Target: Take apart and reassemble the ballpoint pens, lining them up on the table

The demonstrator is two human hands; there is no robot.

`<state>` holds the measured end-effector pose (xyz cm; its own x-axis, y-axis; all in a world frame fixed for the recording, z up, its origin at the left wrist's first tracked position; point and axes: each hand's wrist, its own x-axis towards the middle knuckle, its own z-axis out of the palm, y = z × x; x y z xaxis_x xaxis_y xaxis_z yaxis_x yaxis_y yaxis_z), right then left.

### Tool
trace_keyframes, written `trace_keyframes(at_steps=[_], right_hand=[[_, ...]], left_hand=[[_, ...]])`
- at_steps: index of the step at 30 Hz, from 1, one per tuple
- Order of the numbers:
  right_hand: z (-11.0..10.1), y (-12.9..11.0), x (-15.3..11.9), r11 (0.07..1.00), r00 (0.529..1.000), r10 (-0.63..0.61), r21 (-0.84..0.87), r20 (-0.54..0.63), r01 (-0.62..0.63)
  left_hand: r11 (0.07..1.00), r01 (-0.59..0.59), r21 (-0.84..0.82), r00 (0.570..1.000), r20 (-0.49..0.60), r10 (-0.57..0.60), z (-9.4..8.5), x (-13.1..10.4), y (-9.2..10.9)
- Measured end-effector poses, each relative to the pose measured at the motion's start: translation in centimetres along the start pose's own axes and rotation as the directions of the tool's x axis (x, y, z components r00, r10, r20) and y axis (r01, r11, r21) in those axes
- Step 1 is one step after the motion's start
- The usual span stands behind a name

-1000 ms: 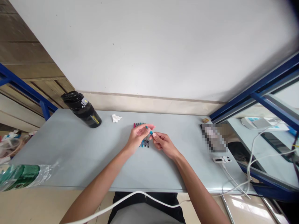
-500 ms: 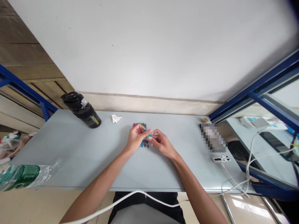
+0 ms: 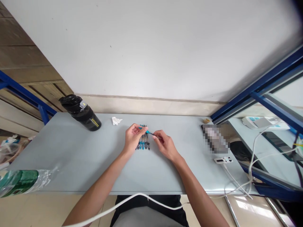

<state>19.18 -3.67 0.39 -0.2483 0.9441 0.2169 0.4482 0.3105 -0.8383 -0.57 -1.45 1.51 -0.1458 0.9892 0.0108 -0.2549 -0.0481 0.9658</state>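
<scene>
Head view: my left hand (image 3: 132,136) and right hand (image 3: 165,145) pinch one blue pen (image 3: 146,131), fingers clamped on each end. Several pens (image 3: 142,143) already lie lined up on the table (image 3: 71,157) beneath.

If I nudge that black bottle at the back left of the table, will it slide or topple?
The black bottle stands upright on the table, tall against a narrow base, with a bulky lid on top, so a high push would probably tip it. Its round body suggests it would roll once down. The table looks smooth, so a low push likely slides it. How full it is cannot be seen.

Grey table (image 3: 71,157), pens (image 3: 142,144), bottle (image 3: 81,113), tissue (image 3: 116,120)
</scene>
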Motion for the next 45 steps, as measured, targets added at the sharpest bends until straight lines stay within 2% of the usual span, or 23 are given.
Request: trace_keyframes(at_steps=[4,9,12,17,28,34,38,41,45], right_hand=[[-0.2,-0.2,0.1,1.0,1.0,-0.007,-0.029,-0.025,0.006],[-0.2,-0.1,0.1,0.999,0.997,0.031,0.015,-0.073,-0.029],[-0.3,-0.2,0.2,0.999,0.996,0.026,0.038,-0.084,-0.023],[-0.2,-0.2,0.2,1.0,0.998,0.016,-0.001,-0.065,-0.016],[0.0,0.0,0.2,0.998,0.996,0.04,0.053,-0.078,-0.036],[0.1,0.3,0.2,1.0,0.998,0.022,-0.003,-0.053,-0.022],[0.2,0.3,0.1,1.0,0.999,0.005,-0.004,-0.032,-0.005],[0.2,0.3,0.0,1.0,1.0,0.014,-0.016,-0.015,-0.014],[0.2,0.5,0.0,0.999,0.999,0.03,-0.036,-0.036,-0.032]], left_hand=[[0.999,-0.033,-0.044,0.998,-0.053,0.03,-0.5,0.6,0.0],[0.99,-0.043,-0.134,0.985,-0.172,0.019,-1.3,1.4,0.1],[0.98,-0.063,-0.189,0.982,-0.188,0.027,-1.7,1.7,0.3],[0.98,-0.052,-0.193,0.985,-0.17,0.018,-1.8,1.7,0.1],[0.989,-0.011,-0.15,0.994,-0.113,-0.006,-1.0,1.2,-0.4],[0.997,0.001,-0.074,0.999,0.043,0.003,-0.4,0.4,0.2],[0.994,0.069,-0.079,0.988,0.146,-0.057,0.2,-0.3,0.1],[0.994,0.082,-0.079,0.988,0.139,-0.071,0.4,-0.5,-0.1],[0.995,0.03,-0.091,0.997,0.067,-0.024,0.1,0.0,0.0]])
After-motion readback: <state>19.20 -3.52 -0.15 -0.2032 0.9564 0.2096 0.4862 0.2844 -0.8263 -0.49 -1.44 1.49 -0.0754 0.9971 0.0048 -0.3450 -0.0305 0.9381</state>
